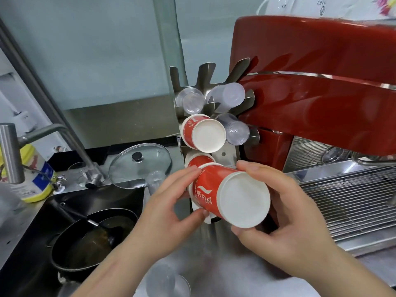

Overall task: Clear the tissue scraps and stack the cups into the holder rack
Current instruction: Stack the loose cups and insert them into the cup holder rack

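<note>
The metal holder rack (211, 86) stands upright at the middle of the view, pressed close against the red coffee machine (317, 86) on its right, so that side is walled in; to its left a glass partition (120, 61) rises behind the counter, with open air in front of it above the sink. The dark sink (64, 213) lies at lower left with a black pan (90, 241) in it, a glass pot lid (140, 165) leaning at its back rim and a steel faucet (42, 133) arching over it. The rack's upper slots hold clear plastic cups (192, 101), bottoms facing the camera, and a stack of red paper cups (203, 133) sits in the slot just below them. Both forearms reach up from the bottom edge toward the rack's lower slot. The left hand (169, 202) curls its fingers and thumb round the near-left side of a red paper cup stack (231, 196), while the right hand (285, 213) grasps the stack's white bottom end from the right, fingers over the top and thumb underneath. The stack lies on its side between the two hands, its far end reaching the rack's lower slot, where another red cup (198, 160) shows just above it. A clear cup (169, 281) stands blurred on the steel counter (216, 260) near the bottom edge.
</note>
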{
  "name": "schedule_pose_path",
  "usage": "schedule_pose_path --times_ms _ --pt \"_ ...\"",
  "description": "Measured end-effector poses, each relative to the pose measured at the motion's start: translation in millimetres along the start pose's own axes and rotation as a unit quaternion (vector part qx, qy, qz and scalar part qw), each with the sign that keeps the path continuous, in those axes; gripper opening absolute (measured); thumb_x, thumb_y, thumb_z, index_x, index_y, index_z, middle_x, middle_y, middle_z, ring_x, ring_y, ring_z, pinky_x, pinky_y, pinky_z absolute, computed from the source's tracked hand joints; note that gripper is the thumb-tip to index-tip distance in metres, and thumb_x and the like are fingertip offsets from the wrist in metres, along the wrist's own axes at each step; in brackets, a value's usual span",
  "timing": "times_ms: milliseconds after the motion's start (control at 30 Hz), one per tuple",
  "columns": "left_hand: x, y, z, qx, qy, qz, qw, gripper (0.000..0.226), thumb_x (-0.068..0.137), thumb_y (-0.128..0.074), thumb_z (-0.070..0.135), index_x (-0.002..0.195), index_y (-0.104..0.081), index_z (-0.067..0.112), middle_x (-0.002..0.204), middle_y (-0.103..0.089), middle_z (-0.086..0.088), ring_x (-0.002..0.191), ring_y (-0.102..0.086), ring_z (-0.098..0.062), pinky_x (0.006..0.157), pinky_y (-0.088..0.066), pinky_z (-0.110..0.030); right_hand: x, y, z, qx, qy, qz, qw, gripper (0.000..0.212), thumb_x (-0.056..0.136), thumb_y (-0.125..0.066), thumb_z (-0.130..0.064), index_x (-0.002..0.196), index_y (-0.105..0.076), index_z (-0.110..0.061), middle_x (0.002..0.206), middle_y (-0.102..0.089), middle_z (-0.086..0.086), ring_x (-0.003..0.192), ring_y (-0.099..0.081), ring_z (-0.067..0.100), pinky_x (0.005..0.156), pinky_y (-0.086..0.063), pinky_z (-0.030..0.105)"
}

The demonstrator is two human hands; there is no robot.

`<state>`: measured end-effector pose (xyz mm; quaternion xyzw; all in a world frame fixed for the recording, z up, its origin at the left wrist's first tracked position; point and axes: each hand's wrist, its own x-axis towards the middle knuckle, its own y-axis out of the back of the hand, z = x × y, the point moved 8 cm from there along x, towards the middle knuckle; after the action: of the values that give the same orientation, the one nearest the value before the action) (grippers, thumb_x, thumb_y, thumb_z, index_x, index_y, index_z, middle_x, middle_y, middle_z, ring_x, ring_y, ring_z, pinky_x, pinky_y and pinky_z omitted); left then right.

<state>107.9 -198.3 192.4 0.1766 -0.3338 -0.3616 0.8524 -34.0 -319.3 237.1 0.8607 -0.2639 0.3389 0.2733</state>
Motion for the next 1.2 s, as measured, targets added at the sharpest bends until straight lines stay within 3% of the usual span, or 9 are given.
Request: schedule_pose_path --times_ms 100,367,600,800,1200 --pt "3 3 -6 0.006 -0.006 0.001 1.0 0.067 0.076 -0.072 0.033 0.135 -0.045 0.049 0.14 -0.044 0.028 0.133 -0.045 -0.004 0.099 -0.044 -0.015 1 -6 3 -0.007 0.0 -0.009 1.0 0.074 0.067 -0.078 -0.019 0.131 -0.045 -0.035 0.136 -0.054 -0.009 0.127 -0.053 0.019 0.099 -0.047 0.042" --pt "6 -4 -31 0.021 0.001 -0.015 1.0 0.07 0.078 -0.075 0.028 0.142 -0.046 0.03 0.146 -0.045 0.014 0.138 -0.04 -0.006 0.107 -0.044 -0.042 1 -17 16 -0.022 -0.012 -0.017 1.0 0.07 0.067 -0.078 -0.019 0.129 -0.048 -0.029 0.137 -0.053 -0.011 0.128 -0.052 0.02 0.097 -0.049 0.045" --pt "7 -7 -39 0.02 0.009 -0.016 1.0 0.07 0.078 -0.071 0.035 0.142 -0.043 0.036 0.147 -0.043 0.017 0.137 -0.041 -0.006 0.107 -0.044 -0.042 0 -24 24 -0.044 -0.018 -0.033 0.998 0.068 0.068 -0.077 -0.019 0.129 -0.047 -0.028 0.14 -0.049 -0.016 0.128 -0.051 0.014 0.095 -0.051 0.043" --pt "8 -10 -45 0.016 0.023 -0.019 0.999 0.071 0.078 -0.075 0.025 0.143 -0.045 0.029 0.147 -0.044 0.012 0.138 -0.04 -0.008 0.108 -0.043 -0.041 -1 -27 31 -0.048 -0.025 -0.041 0.998 0.069 0.067 -0.077 -0.018 0.128 -0.046 -0.032 0.14 -0.048 -0.017 0.129 -0.05 0.013 0.097 -0.05 0.042" --pt "20 -15 -59 0.037 0.049 -0.031 0.998 0.076 0.078 -0.079 0.023 0.143 -0.04 0.031 0.147 -0.041 0.014 0.138 -0.033 0.002 0.111 -0.039 -0.03 6 -37 52 -0.061 -0.04 -0.057 0.996 0.063 0.07 -0.074 -0.022 0.125 -0.046 -0.033 0.14 -0.047 -0.019 0.129 -0.049 0.006 0.102 -0.042 0.023"
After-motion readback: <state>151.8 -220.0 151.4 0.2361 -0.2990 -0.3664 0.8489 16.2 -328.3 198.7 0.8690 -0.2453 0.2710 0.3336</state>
